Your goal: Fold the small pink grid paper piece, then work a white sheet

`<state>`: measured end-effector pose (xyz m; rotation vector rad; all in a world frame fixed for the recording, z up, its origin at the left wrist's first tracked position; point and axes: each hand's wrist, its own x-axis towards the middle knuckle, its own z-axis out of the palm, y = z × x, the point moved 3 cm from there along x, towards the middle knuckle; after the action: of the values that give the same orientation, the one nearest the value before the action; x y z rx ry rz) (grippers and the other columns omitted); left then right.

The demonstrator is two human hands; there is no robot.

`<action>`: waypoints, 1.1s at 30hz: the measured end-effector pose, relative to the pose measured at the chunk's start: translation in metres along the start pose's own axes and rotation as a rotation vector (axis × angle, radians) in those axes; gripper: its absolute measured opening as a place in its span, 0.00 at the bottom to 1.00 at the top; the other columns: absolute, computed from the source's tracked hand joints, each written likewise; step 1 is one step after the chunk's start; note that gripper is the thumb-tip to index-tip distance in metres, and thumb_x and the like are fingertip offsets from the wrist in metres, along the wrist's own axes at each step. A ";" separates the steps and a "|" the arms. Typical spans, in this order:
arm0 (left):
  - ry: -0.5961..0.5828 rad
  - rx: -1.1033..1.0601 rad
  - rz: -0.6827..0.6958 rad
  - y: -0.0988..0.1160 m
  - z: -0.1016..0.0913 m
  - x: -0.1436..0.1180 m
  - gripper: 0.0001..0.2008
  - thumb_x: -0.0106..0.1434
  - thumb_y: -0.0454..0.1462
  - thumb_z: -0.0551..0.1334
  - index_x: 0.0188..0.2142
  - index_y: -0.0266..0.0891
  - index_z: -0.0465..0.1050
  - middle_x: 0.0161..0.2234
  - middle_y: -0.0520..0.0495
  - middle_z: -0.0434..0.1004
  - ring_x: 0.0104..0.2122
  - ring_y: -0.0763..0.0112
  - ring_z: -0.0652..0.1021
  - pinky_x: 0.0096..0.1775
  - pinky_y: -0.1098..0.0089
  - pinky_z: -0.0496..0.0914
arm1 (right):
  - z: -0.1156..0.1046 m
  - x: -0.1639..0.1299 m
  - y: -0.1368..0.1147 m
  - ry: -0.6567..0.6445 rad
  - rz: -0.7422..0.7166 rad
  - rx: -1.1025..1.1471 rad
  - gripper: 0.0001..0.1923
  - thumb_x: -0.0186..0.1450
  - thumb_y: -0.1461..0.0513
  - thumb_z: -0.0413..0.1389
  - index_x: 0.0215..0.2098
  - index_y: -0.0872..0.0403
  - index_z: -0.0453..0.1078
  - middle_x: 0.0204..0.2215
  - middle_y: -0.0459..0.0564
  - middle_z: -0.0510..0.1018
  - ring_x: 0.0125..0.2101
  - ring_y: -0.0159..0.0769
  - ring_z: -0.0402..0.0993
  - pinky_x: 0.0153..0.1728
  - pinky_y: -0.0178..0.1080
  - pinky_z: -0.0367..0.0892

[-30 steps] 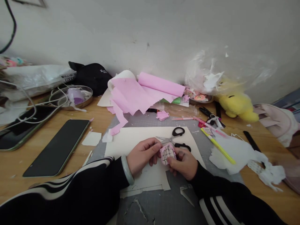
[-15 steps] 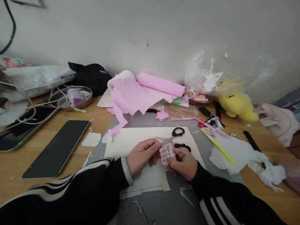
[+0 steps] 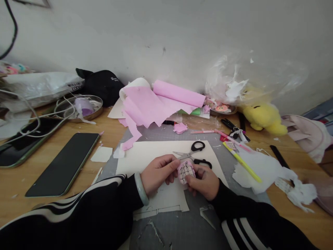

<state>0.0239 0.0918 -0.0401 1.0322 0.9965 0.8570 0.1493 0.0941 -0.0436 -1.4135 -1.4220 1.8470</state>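
Note:
Between my hands is a small pink paper piece [image 3: 185,172] with a white face covered in black grid-like lines. My right hand [image 3: 204,181] grips its right side, thumb over the lined face. My left hand [image 3: 160,173] pinches the upper left edge between thumb and fingers; the other fingers curl below. Scissors [image 3: 195,155] with black handles lie spread just behind the piece, on a sheet of cream paper [image 3: 145,151]. The paper rests on a grey cutting mat [image 3: 182,229].
A dark phone [image 3: 63,166] lies to the left. Torn pink paper [image 3: 145,104] and a pink roll [image 3: 179,93] stand against the wall. At the right are a yellow marker [image 3: 241,163], white scraps [image 3: 260,173] and a yellow plush toy [image 3: 262,116]. Paper offcuts [image 3: 208,217] lie near me.
The pink paper piece has tilted slightly in my fingers. Both hands stay in nearly the same place, with the left fingers shifted a little at its edge.

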 end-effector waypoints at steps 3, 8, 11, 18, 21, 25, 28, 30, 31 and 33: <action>-0.009 -0.005 0.000 0.001 0.000 -0.001 0.12 0.54 0.42 0.53 0.21 0.34 0.61 0.15 0.56 0.62 0.14 0.82 0.63 0.16 0.79 0.56 | 0.000 0.000 -0.002 -0.002 0.015 0.023 0.08 0.43 0.61 0.51 0.21 0.58 0.61 0.09 0.38 0.62 0.09 0.20 0.56 0.08 0.26 0.55; -0.015 -0.004 0.019 0.001 0.000 -0.001 0.12 0.54 0.41 0.53 0.21 0.35 0.60 0.15 0.56 0.62 0.14 0.82 0.62 0.16 0.79 0.56 | 0.001 -0.001 -0.002 -0.002 0.022 0.026 0.09 0.43 0.61 0.51 0.22 0.58 0.61 0.10 0.38 0.62 0.09 0.21 0.56 0.08 0.26 0.56; 0.009 0.044 0.039 0.000 0.000 -0.001 0.12 0.54 0.41 0.52 0.21 0.35 0.60 0.14 0.57 0.61 0.14 0.82 0.62 0.16 0.79 0.56 | 0.001 -0.001 -0.001 0.018 0.018 0.007 0.08 0.43 0.61 0.50 0.22 0.58 0.61 0.10 0.38 0.62 0.09 0.21 0.56 0.08 0.26 0.56; 0.031 0.127 0.003 -0.003 -0.001 -0.001 0.11 0.53 0.41 0.54 0.21 0.36 0.59 0.12 0.58 0.59 0.13 0.81 0.60 0.16 0.79 0.55 | 0.001 0.000 0.003 0.022 -0.013 -0.017 0.07 0.44 0.62 0.50 0.22 0.58 0.61 0.10 0.39 0.62 0.10 0.21 0.56 0.08 0.26 0.55; 0.024 0.097 0.009 -0.002 0.000 -0.001 0.12 0.53 0.42 0.53 0.20 0.36 0.59 0.12 0.58 0.59 0.13 0.81 0.61 0.16 0.78 0.55 | 0.001 0.000 0.004 0.015 0.001 -0.015 0.07 0.44 0.62 0.51 0.22 0.58 0.61 0.11 0.39 0.62 0.09 0.21 0.55 0.09 0.27 0.55; 0.003 0.074 0.025 0.001 0.001 -0.001 0.15 0.56 0.44 0.49 0.20 0.36 0.60 0.13 0.56 0.60 0.14 0.79 0.62 0.17 0.77 0.56 | 0.002 -0.001 0.003 -0.046 -0.033 -0.059 0.05 0.45 0.65 0.50 0.22 0.58 0.62 0.13 0.40 0.63 0.11 0.20 0.56 0.10 0.25 0.54; -0.026 0.075 0.024 0.002 0.002 -0.002 0.13 0.54 0.43 0.52 0.21 0.35 0.62 0.14 0.56 0.60 0.15 0.80 0.61 0.17 0.78 0.55 | 0.004 -0.002 0.003 -0.102 -0.067 -0.118 0.03 0.46 0.67 0.49 0.21 0.59 0.63 0.13 0.39 0.62 0.12 0.18 0.55 0.11 0.24 0.53; -0.051 0.072 0.016 0.002 0.003 -0.002 0.11 0.53 0.42 0.54 0.22 0.34 0.64 0.15 0.56 0.61 0.15 0.81 0.60 0.17 0.78 0.55 | 0.004 -0.003 0.003 -0.117 -0.075 -0.126 0.03 0.46 0.67 0.49 0.21 0.59 0.63 0.13 0.39 0.62 0.12 0.18 0.54 0.11 0.24 0.52; -0.058 0.070 0.011 0.001 0.003 -0.002 0.11 0.52 0.41 0.55 0.23 0.34 0.65 0.16 0.56 0.62 0.16 0.81 0.60 0.18 0.78 0.55 | 0.004 -0.003 0.003 -0.116 -0.074 -0.125 0.03 0.46 0.67 0.49 0.21 0.59 0.62 0.13 0.39 0.61 0.11 0.18 0.54 0.11 0.24 0.52; -0.055 0.064 0.005 0.000 0.003 -0.003 0.10 0.52 0.41 0.56 0.24 0.34 0.65 0.17 0.55 0.62 0.16 0.81 0.60 0.18 0.78 0.55 | 0.004 -0.003 0.003 -0.108 -0.066 -0.120 0.03 0.46 0.66 0.49 0.21 0.59 0.62 0.13 0.39 0.61 0.11 0.18 0.55 0.11 0.24 0.53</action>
<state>0.0256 0.0886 -0.0389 1.1074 0.9805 0.8010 0.1478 0.0886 -0.0450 -1.3225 -1.6364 1.8485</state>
